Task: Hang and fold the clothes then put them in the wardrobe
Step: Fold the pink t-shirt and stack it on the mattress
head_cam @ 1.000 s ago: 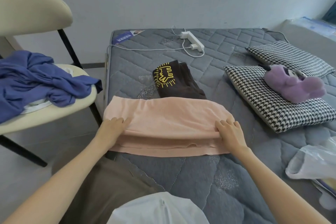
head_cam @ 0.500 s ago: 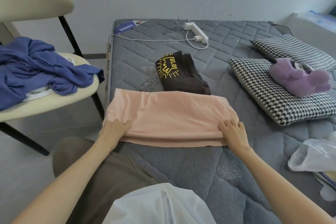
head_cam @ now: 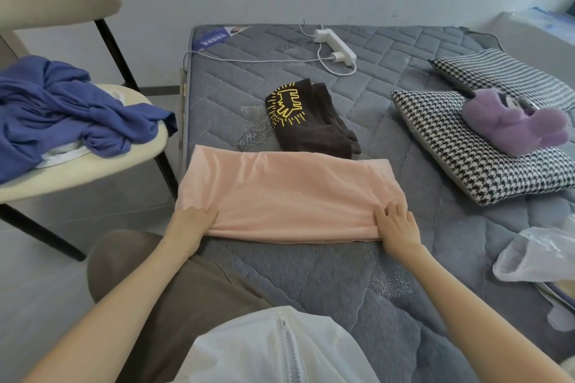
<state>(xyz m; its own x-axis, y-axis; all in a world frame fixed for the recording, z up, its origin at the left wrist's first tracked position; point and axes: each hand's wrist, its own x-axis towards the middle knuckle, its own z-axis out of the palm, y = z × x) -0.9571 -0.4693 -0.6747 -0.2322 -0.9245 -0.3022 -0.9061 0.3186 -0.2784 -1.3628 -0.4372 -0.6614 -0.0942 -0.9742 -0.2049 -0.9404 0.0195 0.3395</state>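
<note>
A blue garment (head_cam: 62,112) lies heaped on the cream chair (head_cam: 93,171), well left of the left hand (head_cam: 189,224). That hand rests on the near left corner of the folded pink garment (head_cam: 289,196), fingers (head_cam: 208,213) together and flat on the cloth, gripping nothing. Beyond the fingers, a folded brown shirt (head_cam: 308,121) touches the pink garment's far edge on the mattress (head_cam: 311,283). The right hand (head_cam: 396,225) presses the near right corner, fingers (head_cam: 389,211) slightly spread and flat. Further right sit houndstooth pillows (head_cam: 460,146) and a purple plush toy (head_cam: 513,124).
</note>
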